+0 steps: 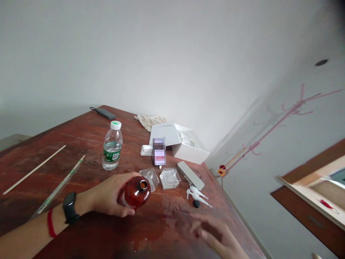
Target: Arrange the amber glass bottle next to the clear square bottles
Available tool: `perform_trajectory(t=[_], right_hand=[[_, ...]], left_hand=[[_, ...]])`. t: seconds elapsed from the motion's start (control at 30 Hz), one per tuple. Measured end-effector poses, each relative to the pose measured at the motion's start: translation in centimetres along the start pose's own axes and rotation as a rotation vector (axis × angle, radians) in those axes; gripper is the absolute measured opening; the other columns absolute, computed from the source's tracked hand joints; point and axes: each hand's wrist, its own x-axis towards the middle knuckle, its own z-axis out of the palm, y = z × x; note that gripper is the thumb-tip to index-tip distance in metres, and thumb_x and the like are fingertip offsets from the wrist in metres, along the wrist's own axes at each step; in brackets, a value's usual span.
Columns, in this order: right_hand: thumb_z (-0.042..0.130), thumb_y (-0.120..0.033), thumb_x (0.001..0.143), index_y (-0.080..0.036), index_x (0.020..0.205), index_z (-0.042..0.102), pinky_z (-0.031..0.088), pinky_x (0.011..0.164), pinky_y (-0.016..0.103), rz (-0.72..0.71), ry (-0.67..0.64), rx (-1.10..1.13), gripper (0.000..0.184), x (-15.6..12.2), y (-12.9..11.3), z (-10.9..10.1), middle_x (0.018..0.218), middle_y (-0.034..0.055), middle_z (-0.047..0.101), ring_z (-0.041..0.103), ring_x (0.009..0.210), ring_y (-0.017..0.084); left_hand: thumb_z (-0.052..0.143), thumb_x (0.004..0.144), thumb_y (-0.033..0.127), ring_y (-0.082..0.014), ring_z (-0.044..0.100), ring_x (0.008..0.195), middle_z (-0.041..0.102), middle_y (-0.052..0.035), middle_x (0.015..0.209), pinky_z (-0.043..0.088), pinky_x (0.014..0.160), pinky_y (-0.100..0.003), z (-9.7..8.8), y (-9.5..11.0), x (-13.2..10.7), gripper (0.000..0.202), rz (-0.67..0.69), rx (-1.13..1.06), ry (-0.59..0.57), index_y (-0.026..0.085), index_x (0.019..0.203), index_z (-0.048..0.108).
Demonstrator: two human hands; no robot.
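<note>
My left hand [113, 196] is wrapped round an amber brown bottle [137, 192] with its mouth open and no cap on, held near the table's front. A black watch and a red band sit on that wrist. My right hand [218, 235] hovers low at the front right, blurred by motion, fingers stretched out over the table; whether it holds anything is unclear. A small black cap [196, 204] lies on the table beside a white figurine [196, 194], between the two hands.
On the red-brown wooden table [81, 136] stand a water bottle [112, 145], an open white box [185, 144], two clear plastic trays [169, 177], a grey flat case [190, 174], chopsticks [35, 169], a cloth [149, 121] and a power bank [105, 113]. The table edge runs along the right.
</note>
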Motion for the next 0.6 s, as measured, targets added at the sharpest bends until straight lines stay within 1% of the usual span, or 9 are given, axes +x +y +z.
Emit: perform_trajectory(t=[0.03,0.07,0.13,0.2,0.27,0.33,0.43,0.53,0.6], right_hand=[[0.067,-0.062,0.098,-0.031,0.129,0.076,0.061,0.098,0.046,-0.092,0.120,0.047,0.045,2.2,-1.0,-0.5,0.106,0.0077,0.081,0.076,0.103,0.030],[0.068,-0.063,0.096,-0.028,0.123,0.079,0.063,0.093,0.046,-0.154,0.235,0.089,0.045,4.6,-2.0,-0.8,0.103,0.0092,0.082,0.077,0.099,0.031],[0.071,-0.067,0.092,-0.023,0.114,0.080,0.065,0.082,0.044,-0.234,0.391,0.117,0.050,9.6,-3.7,-1.0,0.103,0.0121,0.083,0.078,0.091,0.030],[0.068,-0.071,0.091,-0.023,0.114,0.079,0.064,0.089,0.044,-0.295,0.441,0.143,0.055,13.8,-4.6,-0.9,0.108,0.0124,0.083,0.077,0.099,0.030],[0.065,-0.072,0.093,-0.023,0.115,0.078,0.061,0.097,0.048,-0.326,0.480,0.167,0.055,16.4,-4.3,-0.5,0.112,0.0121,0.082,0.076,0.107,0.031],[0.063,-0.072,0.094,-0.023,0.114,0.077,0.058,0.103,0.050,-0.341,0.492,0.183,0.054,17.5,-3.4,-0.2,0.114,0.0120,0.081,0.074,0.112,0.032],[0.075,-0.067,0.089,-0.024,0.115,0.078,0.058,0.105,0.049,-0.355,0.417,0.183,0.051,17.0,-1.9,0.1,0.125,0.0123,0.078,0.072,0.120,0.033],[0.088,-0.060,0.079,-0.027,0.128,0.074,0.054,0.114,0.049,-0.369,0.336,0.179,0.061,16.3,-1.3,-0.2,0.135,0.0105,0.076,0.068,0.131,0.034],[0.086,-0.058,0.083,-0.028,0.141,0.068,0.050,0.119,0.053,-0.399,0.279,0.126,0.067,16.3,-1.1,-0.6,0.146,0.0114,0.070,0.062,0.140,0.034]], left_hand=[[0.087,0.069,0.036,-0.0346,0.074,0.114,0.075,-0.0071,0.129,0.059,0.101,-0.039,0.1,0.1,0.0,0.074,0.004,0.006,-0.011,0.025,0.136,0.059],[0.086,0.069,0.035,-0.0346,0.074,0.115,0.075,-0.0068,0.130,0.059,0.101,-0.039,0.2,0.2,0.0,0.075,0.007,0.014,-0.022,0.026,0.137,0.058],[0.086,0.069,0.034,-0.0354,0.072,0.120,0.073,-0.0068,0.135,0.057,0.106,-0.041,0.5,0.3,-0.1,0.079,0.032,0.024,-0.035,0.027,0.141,0.056],[0.088,0.067,0.038,-0.0369,0.070,0.125,0.071,-0.0078,0.140,0.054,0.111,-0.043,0.9,0.2,-0.2,0.083,0.078,0.022,-0.029,0.027,0.143,0.056],[0.091,0.063,0.043,-0.0390,0.069,0.128,0.071,-0.0095,0.142,0.052,0.114,-0.046,1.4,-0.2,-0.4,0.087,0.114,0.032,-0.003,0.027,0.142,0.056],[0.093,0.061,0.050,-0.0404,0.069,0.127,0.070,-0.0102,0.143,0.053,0.114,-0.048,1.8,-0.5,-0.7,0.093,0.114,0.052,-0.002,0.028,0.143,0.055],[0.095,0.060,0.060,-0.0409,0.070,0.126,0.070,-0.0111,0.145,0.055,0.112,-0.049,2.3,-0.5,-1.3,0.102,0.130,0.064,-0.039,0.031,0.147,0.050],[0.097,0.062,0.063,-0.0385,0.072,0.123,0.070,-0.0106,0.143,0.055,0.111,-0.047,2.8,0.0,-1.6,0.105,0.127,0.066,-0.054,0.034,0.150,0.047],[0.097,0.066,0.064,-0.0356,0.074,0.119,0.072,-0.0086,0.139,0.057,0.108,-0.044,3.2,0.4,-1.5,0.099,0.120,0.023,-0.039,0.034,0.147,0.049]])
